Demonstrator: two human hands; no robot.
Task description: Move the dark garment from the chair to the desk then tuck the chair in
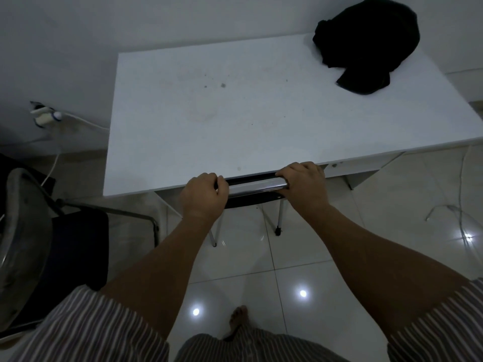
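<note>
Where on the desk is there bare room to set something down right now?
Most of the desk is bare: the whole left and middle, from the wall down to the front edge. The far right corner holds the dark garment. The front edge is taken by the left hand and right hand gripping the chair back.

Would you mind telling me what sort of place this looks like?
Probably a room in a home, set up as a plain study corner: a white desk against a bare wall, a metal-framed chair pushed under it, glossy floor tiles, and a bare foot.

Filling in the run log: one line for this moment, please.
garment: on desk, far right corner | left hand, right hand: gripping chair top rail | chair: nearly under desk
</note>
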